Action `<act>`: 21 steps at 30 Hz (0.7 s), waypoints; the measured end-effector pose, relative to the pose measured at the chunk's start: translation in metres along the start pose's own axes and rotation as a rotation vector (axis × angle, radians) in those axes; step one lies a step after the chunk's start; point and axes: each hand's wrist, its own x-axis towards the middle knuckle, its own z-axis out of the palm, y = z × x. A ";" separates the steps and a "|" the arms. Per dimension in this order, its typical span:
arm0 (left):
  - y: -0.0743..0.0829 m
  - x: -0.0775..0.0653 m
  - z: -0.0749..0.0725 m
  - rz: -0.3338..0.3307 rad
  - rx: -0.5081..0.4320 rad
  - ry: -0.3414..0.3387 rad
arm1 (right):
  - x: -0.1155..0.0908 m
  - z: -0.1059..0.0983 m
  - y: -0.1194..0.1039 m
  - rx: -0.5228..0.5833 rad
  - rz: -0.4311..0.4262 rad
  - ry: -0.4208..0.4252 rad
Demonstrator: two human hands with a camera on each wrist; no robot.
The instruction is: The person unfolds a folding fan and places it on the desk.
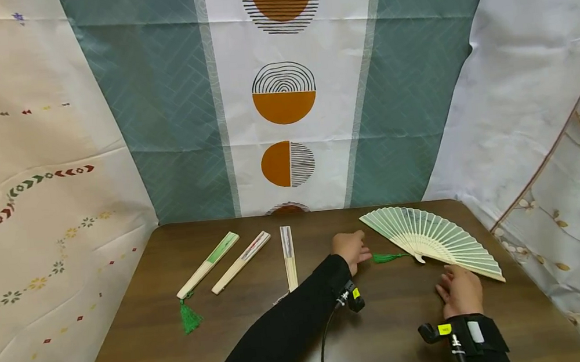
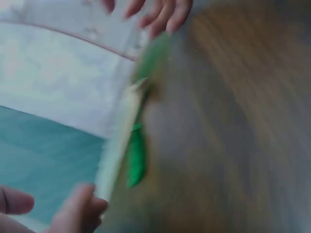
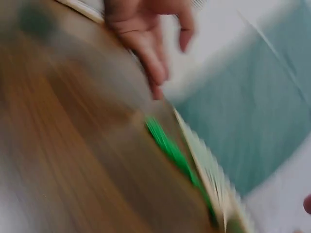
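A pale green folding fan (image 1: 434, 237) lies spread on the right half of the table, its green tassel (image 1: 387, 257) trailing left from the pivot. My left hand (image 1: 351, 250) is left of the fan with fingers loosely extended, fingertips close to the tassel's end and nothing in its grasp. At the fan's lower right edge is my right hand (image 1: 460, 291), its relaxed fingertips overlapping the outer rib in the head view. The left wrist view, blurred, shows the fan (image 2: 119, 131) edge-on between both hands. In the right wrist view the left hand (image 3: 143, 39) hovers above the tassel (image 3: 170, 145).
Left on the wooden table (image 1: 143, 346) lie three folded fans: a green one (image 1: 208, 266) with a green tassel (image 1: 190, 317), a pale one (image 1: 241, 262), and another (image 1: 289, 257) partly behind my left sleeve. Patterned cloths (image 1: 288, 163) hang behind and at both sides.
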 end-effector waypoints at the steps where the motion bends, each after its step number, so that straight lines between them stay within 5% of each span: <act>1: 0.008 -0.010 -0.012 0.041 0.059 -0.008 | -0.005 0.013 0.001 -0.060 -0.048 -0.046; 5: 0.034 -0.043 -0.067 0.208 0.266 -0.009 | -0.027 0.071 0.004 -0.387 -0.237 -0.345; 8: 0.048 -0.061 -0.109 0.253 0.372 0.009 | -0.044 0.114 0.008 -0.672 -0.366 -0.567; 11: 0.053 -0.072 -0.143 0.229 0.447 0.030 | -0.058 0.154 0.018 -0.876 -0.469 -0.722; 13: 0.054 -0.074 -0.159 0.200 0.486 0.030 | -0.041 0.180 0.046 -0.978 -0.532 -0.797; 18: 0.051 -0.077 -0.187 0.104 0.477 -0.126 | -0.015 0.230 0.108 -1.104 -0.699 -0.897; 21: 0.048 -0.080 -0.199 0.083 0.436 -0.164 | -0.041 0.248 0.109 -1.108 -0.725 -0.921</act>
